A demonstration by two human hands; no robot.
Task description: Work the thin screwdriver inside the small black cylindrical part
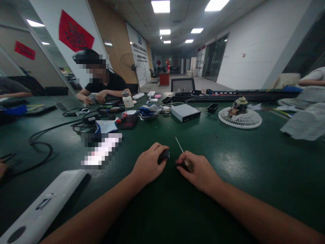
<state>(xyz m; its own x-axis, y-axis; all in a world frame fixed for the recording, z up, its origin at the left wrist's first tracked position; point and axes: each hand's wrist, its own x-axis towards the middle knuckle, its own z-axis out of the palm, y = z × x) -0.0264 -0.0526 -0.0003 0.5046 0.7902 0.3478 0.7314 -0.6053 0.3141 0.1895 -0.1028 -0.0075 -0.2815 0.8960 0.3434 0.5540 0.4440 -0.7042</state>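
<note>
Close to the middle of the green table (243, 203), my left hand (149, 162) is closed around a small black rounded object (164, 155) with a shiny end. Its kind I cannot make out, since the fingers cover most of it. Just to the right, my right hand (198, 169) grips a screwdriver (188, 164) by its brownish, see-through handle. The thin metal shaft points away from me and up to the left. A short gap separates the two hands, and the screwdriver does not touch the black object.
Ahead stand a silver-grey disc drive (186, 113), a black tray (212, 107) and a white fan grille (240, 118) with a motor. Cables (48, 127) and a white device (45, 206) lie left. Across the table sits a person (109, 83), hands on a small object.
</note>
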